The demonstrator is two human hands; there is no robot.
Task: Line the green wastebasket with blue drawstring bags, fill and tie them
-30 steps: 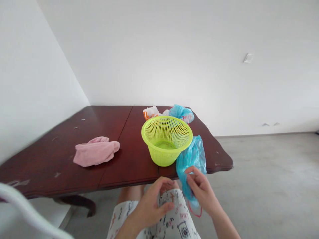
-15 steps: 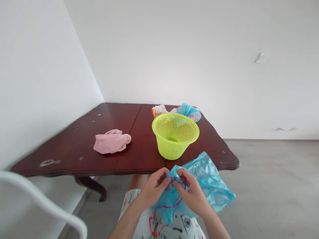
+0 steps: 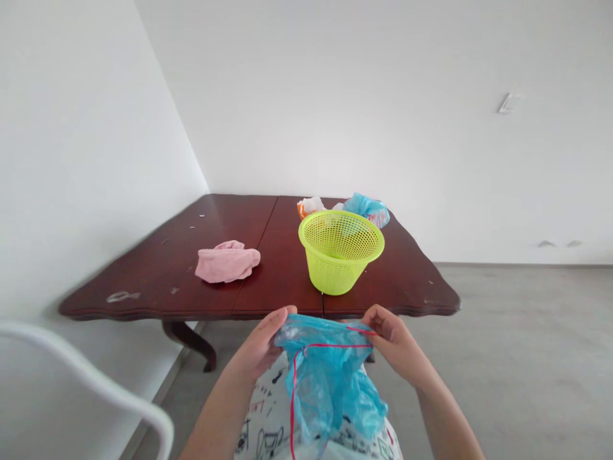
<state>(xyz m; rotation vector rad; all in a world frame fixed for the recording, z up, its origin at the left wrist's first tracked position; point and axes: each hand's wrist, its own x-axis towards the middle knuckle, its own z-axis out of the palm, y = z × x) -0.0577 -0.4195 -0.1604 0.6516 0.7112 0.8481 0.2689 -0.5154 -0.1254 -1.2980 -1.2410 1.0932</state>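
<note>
A thin blue plastic bag (image 3: 330,377) with a pink-red drawstring (image 3: 293,402) hangs over my lap, its top edge stretched level between my two hands. My left hand (image 3: 263,342) is closed on the left corner of that edge, partly behind the plastic. At the right corner my right hand (image 3: 395,338) pinches the bag and a bit of the drawstring. Just beyond the hands, a yellow-green mesh basket (image 3: 338,275) stands upright on the dark red wooden table (image 3: 268,294); no contents show in it.
A folded pink cloth (image 3: 227,263) lies left of the basket. Behind the basket are another blue plastic bag (image 3: 366,207) and a white-and-orange plastic bundle (image 3: 310,207). A curved white bar (image 3: 96,383) crosses the lower left. White walls meet behind the table.
My hands have moved apart, pulling the bag's gathered top out wide. The bag's body has swung from the right to hang between them. The view has shifted slightly.
</note>
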